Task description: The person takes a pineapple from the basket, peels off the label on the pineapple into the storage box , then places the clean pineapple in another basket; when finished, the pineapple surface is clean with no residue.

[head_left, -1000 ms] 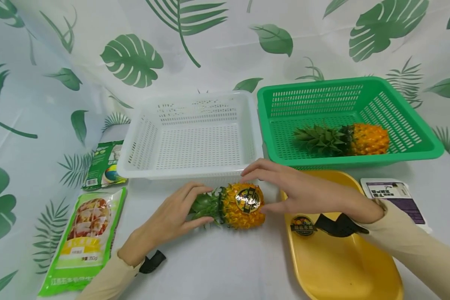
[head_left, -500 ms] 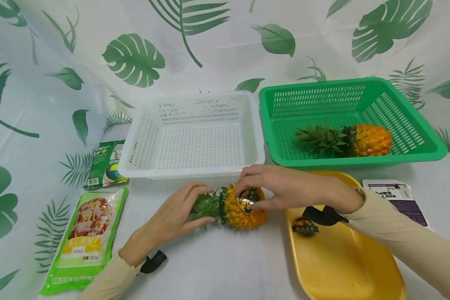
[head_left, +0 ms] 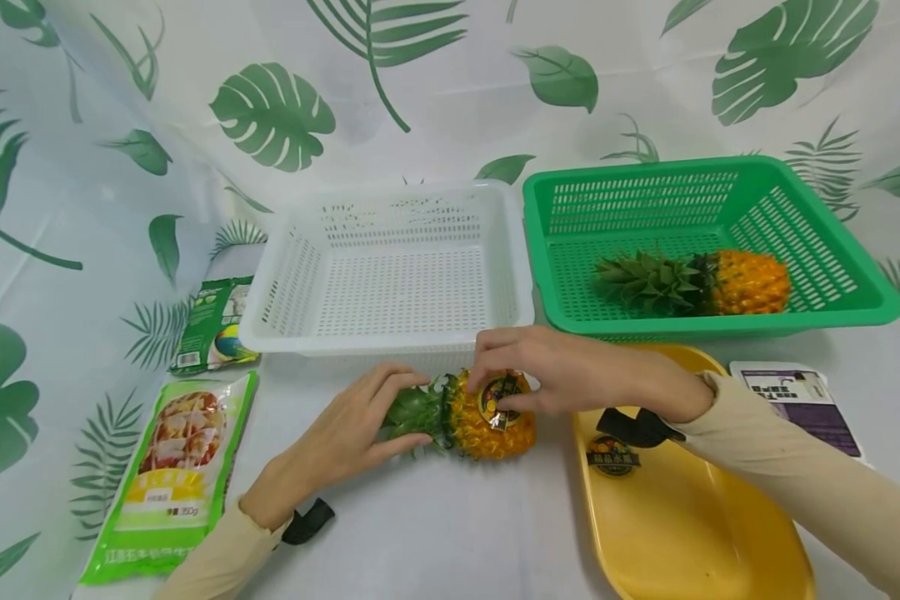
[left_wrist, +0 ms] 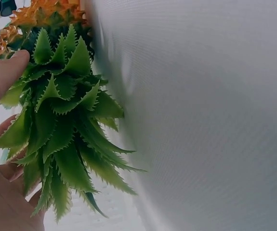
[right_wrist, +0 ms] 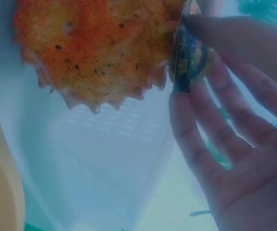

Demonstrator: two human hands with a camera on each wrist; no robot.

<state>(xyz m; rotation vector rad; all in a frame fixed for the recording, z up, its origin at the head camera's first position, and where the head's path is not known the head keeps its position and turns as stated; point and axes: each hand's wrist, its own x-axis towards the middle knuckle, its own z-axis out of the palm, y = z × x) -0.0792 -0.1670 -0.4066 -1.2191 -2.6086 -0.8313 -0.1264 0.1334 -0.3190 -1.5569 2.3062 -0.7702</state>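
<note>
A small pineapple [head_left: 487, 429] lies on its side on the white cloth, its green crown [left_wrist: 61, 115] to the left. My left hand [head_left: 352, 421] holds the pineapple round the crown, thumb on the near side, fingers on the far side. A round dark-and-gold sticker [head_left: 499, 398] sits on top of the fruit. Curled over the fruit, my right hand [head_left: 536, 362] has its thumb and fingertips at the edges of this sticker. In the right wrist view the sticker [right_wrist: 182, 60] shows edge-on between the fingers. The fingertips on the far side are partly hidden.
Behind stand a white basket [head_left: 390, 343] and a green basket [head_left: 720, 325] with another pineapple [head_left: 750, 283]. A yellow tray [head_left: 667, 525] bearing a similar sticker [head_left: 612, 455] is at right, beside a purple-white pack [head_left: 802, 404]. Two food packets, one green [head_left: 213, 329] and one light green [head_left: 176, 467], lie left.
My right hand has come left from beside the pineapple's base onto the sticker, and its fingers have drawn together there. The left hand stays on the crown.
</note>
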